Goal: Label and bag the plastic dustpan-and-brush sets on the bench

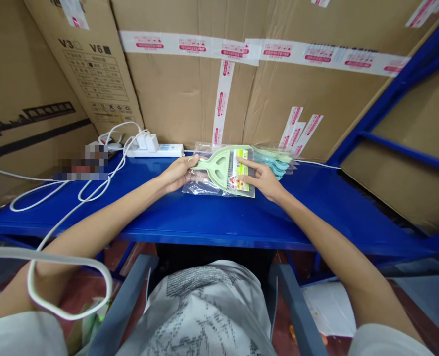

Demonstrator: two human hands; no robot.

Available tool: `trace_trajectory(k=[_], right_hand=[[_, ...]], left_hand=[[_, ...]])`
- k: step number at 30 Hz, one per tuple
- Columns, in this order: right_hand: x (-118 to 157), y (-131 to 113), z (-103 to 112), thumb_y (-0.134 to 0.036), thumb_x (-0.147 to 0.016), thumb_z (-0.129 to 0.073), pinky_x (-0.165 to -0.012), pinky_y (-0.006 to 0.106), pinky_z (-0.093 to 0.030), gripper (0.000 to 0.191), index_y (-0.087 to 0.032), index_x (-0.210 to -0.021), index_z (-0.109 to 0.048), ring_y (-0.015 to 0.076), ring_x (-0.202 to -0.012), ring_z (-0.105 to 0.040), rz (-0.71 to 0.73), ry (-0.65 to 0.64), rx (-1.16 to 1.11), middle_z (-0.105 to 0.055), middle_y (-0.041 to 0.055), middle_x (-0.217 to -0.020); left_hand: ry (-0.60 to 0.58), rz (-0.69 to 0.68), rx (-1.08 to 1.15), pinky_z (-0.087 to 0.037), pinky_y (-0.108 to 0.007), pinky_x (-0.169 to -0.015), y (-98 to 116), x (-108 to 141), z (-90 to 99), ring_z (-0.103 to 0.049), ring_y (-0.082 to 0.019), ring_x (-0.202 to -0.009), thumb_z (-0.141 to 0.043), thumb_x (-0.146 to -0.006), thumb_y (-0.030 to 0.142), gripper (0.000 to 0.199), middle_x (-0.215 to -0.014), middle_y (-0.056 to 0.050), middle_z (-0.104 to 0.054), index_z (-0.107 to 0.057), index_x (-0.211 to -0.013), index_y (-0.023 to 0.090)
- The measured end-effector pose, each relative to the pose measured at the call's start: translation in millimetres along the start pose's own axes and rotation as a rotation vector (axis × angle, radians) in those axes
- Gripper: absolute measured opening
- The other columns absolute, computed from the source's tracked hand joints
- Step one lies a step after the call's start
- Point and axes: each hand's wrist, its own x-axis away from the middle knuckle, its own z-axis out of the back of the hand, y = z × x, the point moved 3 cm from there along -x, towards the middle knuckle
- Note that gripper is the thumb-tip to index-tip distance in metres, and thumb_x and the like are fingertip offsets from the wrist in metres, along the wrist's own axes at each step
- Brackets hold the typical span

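A pale green dustpan-and-brush set (pixel 219 169) with a bright yellow-green label card (pixel 242 170) lies in a clear plastic bag above the blue table. My left hand (pixel 179 173) is closed on its handle at the left end. At the right end, my right hand (pixel 266 180) has its fingers apart and stretched over the label, touching the card. Behind my right hand, a stack of blue and green bagged pieces (pixel 276 160) rests on the table.
White cables (pixel 93 185) loop over the left of the blue table (pixel 212 217) and hang near my left arm. A white power strip (pixel 167 150) with plugs stands at the back left. Cardboard (pixel 185 94) walls the back; a blue metal frame (pixel 382 109) slants up at right.
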Motion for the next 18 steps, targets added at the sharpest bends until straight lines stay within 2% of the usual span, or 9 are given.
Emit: trace_trajectory(k=[4,6,9,11,12,16,18], right_hand=[[-1,0,-1,-0.050,-0.076,-0.092,-0.111,0.049,-0.057,0.076,-0.022,-0.143,-0.072,0.0325,-0.129,-0.064,0.001,0.005,-0.002,-0.072,0.0099,-0.140],[-3,1,3,-0.055,-0.080,-0.088,-0.104,0.047,-0.060,0.075,-0.024,-0.146,-0.069,0.0311,-0.122,-0.067,-0.020,0.039,-0.011,-0.075,0.0093,-0.130],[-7,4,17,-0.060,-0.087,-0.079,-0.087,0.043,-0.063,0.071,-0.029,-0.149,-0.063,0.0287,-0.107,-0.070,-0.025,0.227,0.022,-0.075,0.0083,-0.113],[-8,6,26,-0.060,-0.089,-0.077,-0.084,0.040,-0.062,0.066,-0.032,-0.147,-0.059,0.0271,-0.105,-0.070,-0.001,0.360,0.023,-0.073,0.0074,-0.112],[-9,7,28,-0.059,-0.090,-0.076,-0.084,0.040,-0.062,0.064,-0.033,-0.145,-0.057,0.0265,-0.106,-0.070,-0.015,0.375,-0.009,-0.072,0.0070,-0.114],[-9,8,15,-0.052,-0.092,-0.070,-0.088,0.042,-0.063,0.056,-0.031,-0.141,-0.056,0.0269,-0.110,-0.073,-0.175,0.179,-0.252,-0.075,0.0067,-0.123],[-7,4,10,-0.043,-0.093,-0.069,-0.089,0.042,-0.064,0.050,-0.027,-0.139,-0.060,0.0271,-0.111,-0.073,-0.187,0.131,-0.316,-0.076,0.0075,-0.125]], left_hand=[[0.034,-0.003,0.020,-0.071,-0.039,-0.081,0,0,1.5,-0.083,-0.025,-0.081,-0.048,-0.112,0.025,0.034,-0.103,-0.020,-0.082,-0.073,-0.124,0.004],[0.063,-0.005,0.042,-0.071,-0.042,-0.086,0,0,1.7,-0.082,-0.024,-0.081,-0.050,-0.112,0.025,0.033,-0.103,-0.020,-0.082,-0.072,-0.125,0.004],[0.106,-0.014,0.080,-0.069,-0.044,-0.092,2,2,0.6,-0.082,-0.025,-0.085,-0.051,-0.111,0.022,0.032,-0.105,-0.019,-0.081,-0.072,-0.128,0.004],[0.120,-0.021,0.101,-0.069,-0.045,-0.094,3,3,-0.8,-0.082,-0.025,-0.089,-0.048,-0.111,0.019,0.033,-0.107,-0.020,-0.081,-0.071,-0.129,0.003],[0.119,-0.024,0.108,-0.068,-0.044,-0.095,3,3,-1.7,-0.082,-0.025,-0.091,-0.047,-0.112,0.019,0.033,-0.108,-0.020,-0.081,-0.071,-0.129,0.003],[0.069,-0.015,0.122,-0.068,-0.046,-0.095,1,4,-4.2,-0.082,-0.026,-0.093,-0.047,-0.111,0.017,0.033,-0.110,-0.020,-0.080,-0.070,-0.129,0.003],[0.045,0.002,0.120,-0.069,-0.046,-0.094,-1,2,-3.8,-0.082,-0.026,-0.093,-0.047,-0.111,0.017,0.032,-0.110,-0.021,-0.080,-0.070,-0.129,0.004]])
